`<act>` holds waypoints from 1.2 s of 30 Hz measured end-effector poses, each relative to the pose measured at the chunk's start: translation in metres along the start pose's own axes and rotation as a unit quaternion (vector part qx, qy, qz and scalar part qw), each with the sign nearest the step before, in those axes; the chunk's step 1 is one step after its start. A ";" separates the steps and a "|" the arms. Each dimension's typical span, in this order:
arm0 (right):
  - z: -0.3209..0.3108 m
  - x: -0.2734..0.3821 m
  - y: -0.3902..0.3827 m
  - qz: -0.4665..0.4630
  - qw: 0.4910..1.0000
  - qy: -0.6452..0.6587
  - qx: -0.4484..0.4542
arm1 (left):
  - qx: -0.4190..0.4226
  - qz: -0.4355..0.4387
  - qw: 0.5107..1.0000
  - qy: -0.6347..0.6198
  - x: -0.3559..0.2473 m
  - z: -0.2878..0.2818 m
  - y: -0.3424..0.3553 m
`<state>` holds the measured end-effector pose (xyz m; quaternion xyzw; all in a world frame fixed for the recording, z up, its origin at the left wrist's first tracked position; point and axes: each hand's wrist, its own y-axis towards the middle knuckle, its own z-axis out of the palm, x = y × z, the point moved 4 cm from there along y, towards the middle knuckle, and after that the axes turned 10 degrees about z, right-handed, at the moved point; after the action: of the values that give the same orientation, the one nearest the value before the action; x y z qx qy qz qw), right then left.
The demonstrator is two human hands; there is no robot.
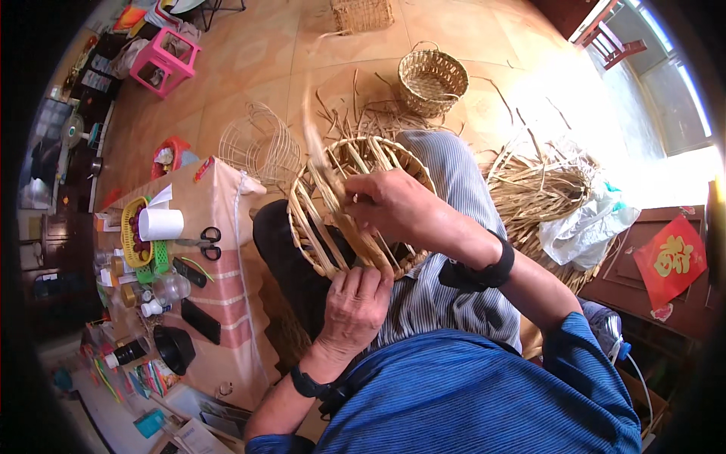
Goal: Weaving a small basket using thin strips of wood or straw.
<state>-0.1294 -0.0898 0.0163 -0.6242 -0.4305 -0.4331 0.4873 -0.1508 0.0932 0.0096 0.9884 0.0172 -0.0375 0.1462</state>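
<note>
On my feed the basket (302,240) sits on the lap (463,175), toward its knee edge. Off to the right I see red paper (671,261) bearing gold writing. The right hand (393,200) is half curled over the basket, while the left hand (355,303) pinches the near rim, fingers together; whether the right pinches the strip (324,172), I can't tell.

Tan basket (301,244), blue ribbed shirt (484,393), grey-striped cloth (457,170), red-and-gold paper (688,265)
</note>
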 end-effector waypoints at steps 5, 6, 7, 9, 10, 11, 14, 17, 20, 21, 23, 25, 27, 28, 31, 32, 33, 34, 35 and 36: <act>0.015 -0.010 -0.003 -0.120 0.906 -0.390 -0.113 | -0.006 -0.029 0.998 -0.053 0.006 0.002 -0.003; 0.018 -0.011 -0.004 -0.134 0.878 -0.444 -0.121 | -0.009 -0.040 0.997 -0.063 0.007 0.001 -0.002; 0.021 -0.013 0.000 -0.087 0.882 -0.456 -0.085 | -0.012 -0.051 0.996 -0.074 0.008 0.000 -0.002; 0.022 -0.018 0.002 -0.089 0.890 -0.441 -0.076 | -0.011 -0.052 0.996 -0.066 0.007 0.000 -0.002; 0.022 -0.020 0.003 -0.090 0.898 -0.426 -0.068 | -0.009 -0.052 0.997 -0.058 0.007 0.000 -0.002; 0.020 -0.021 0.001 -0.090 0.897 -0.426 -0.068 | -0.010 -0.052 0.997 -0.059 0.008 0.000 -0.002; 0.006 -0.015 -0.013 -0.068 0.953 -0.285 -0.082 | -0.029 -0.052 0.994 -0.088 0.011 0.000 -0.003; -0.002 -0.006 -0.030 -0.046 0.957 -0.278 -0.073 | -0.022 -0.077 0.991 -0.112 0.009 -0.002 -0.002; -0.009 -0.009 -0.050 -0.016 0.978 -0.180 -0.101 | -0.024 -0.113 0.986 -0.118 0.011 -0.003 -0.001; -0.013 -0.011 -0.057 0.021 0.991 -0.092 -0.098 | -0.020 -0.120 0.984 -0.128 0.012 -0.003 -0.001; -0.018 -0.028 -0.067 0.078 0.992 0.058 -0.081 | -0.014 -0.129 0.982 -0.139 0.014 -0.004 -0.001; -0.030 -0.040 -0.082 0.131 0.972 0.182 -0.068 | -0.013 -0.122 0.982 -0.142 0.016 -0.007 0.000; -0.043 -0.045 -0.102 0.198 0.929 0.312 -0.005 | -0.010 -0.125 0.982 -0.138 0.015 -0.010 0.001; -0.045 -0.061 -0.108 0.175 0.913 0.368 0.021 | -0.007 -0.121 0.983 -0.135 0.016 -0.010 0.003; -0.043 -0.083 -0.129 0.183 0.869 0.455 0.063 | -0.019 -0.117 0.983 -0.139 0.018 -0.009 0.003; -0.043 -0.085 -0.130 0.181 0.879 0.436 0.070 | -0.022 -0.110 0.983 -0.144 0.018 -0.009 0.003; -0.043 -0.088 -0.129 0.198 0.917 0.338 0.071 | -0.021 -0.107 0.984 -0.144 0.020 -0.008 0.004; -0.042 -0.092 -0.127 0.213 0.945 0.237 0.070 | -0.024 -0.104 0.980 -0.167 0.022 -0.008 0.005; -0.035 -0.093 -0.120 0.128 0.984 0.118 0.042 | -0.027 -0.101 0.976 -0.190 0.023 -0.008 0.008; -0.034 -0.063 -0.114 0.104 0.988 -0.112 0.024 | -0.021 -0.103 0.977 -0.186 0.025 -0.013 0.007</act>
<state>-0.2593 -0.1132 -0.0124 -0.6981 -0.4251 -0.2973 0.4935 -0.1250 0.0903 0.0221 0.9539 0.0920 -0.2347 0.1628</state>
